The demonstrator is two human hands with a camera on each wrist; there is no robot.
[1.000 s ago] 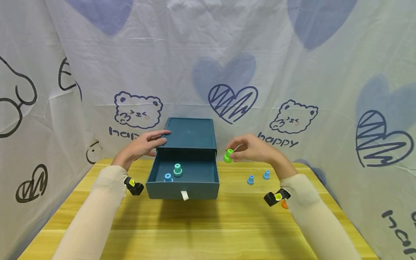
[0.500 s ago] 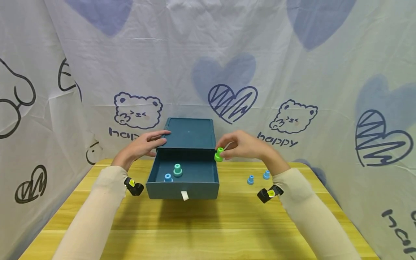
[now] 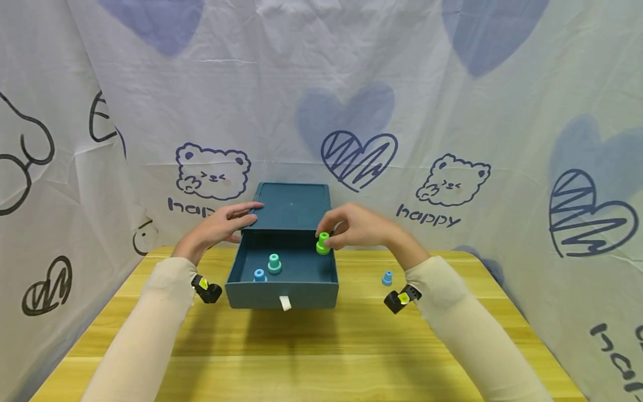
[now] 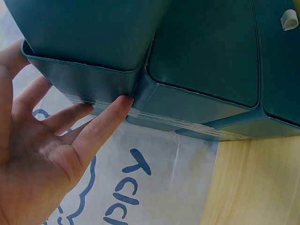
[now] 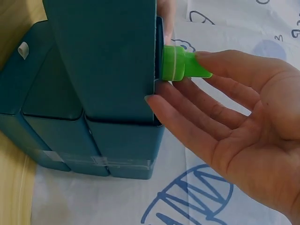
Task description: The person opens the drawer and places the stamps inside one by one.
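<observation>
Right hand (image 3: pixel 359 228) pinches a small bright-green plastic stepped peg (image 3: pixel 323 244) at its narrow end, wide flange pointing away from the palm. Peg sits over the right rear corner of the open drawer (image 3: pixel 281 294) of the dark teal plastic drawer box (image 3: pixel 293 205), just inside the right wall, above the drawer floor. In the right wrist view the flange is right at the box edge (image 5: pixel 159 70); whether it touches, I can't tell. The other fingers of that hand are stretched toward the box wall.

Left hand (image 3: pixel 221 224) is relaxed, fingers straight, resting flat against the left side of the box shell near the top edge; fingertips (image 4: pixel 123 101) touch the casing, gripping nothing.

Inside the drawer, left half: a teal stepped peg (image 3: pixel 274 263) and a light-blue peg (image 3: pixel 259 274), just beside each other. White pull tab (image 3: pixel 285 302) on the drawer front. One more light-blue peg (image 3: pixel 387 277) stands on the yellow wooden table (image 3: pixel 311 357), right of the box, near the right forearm.
</observation>
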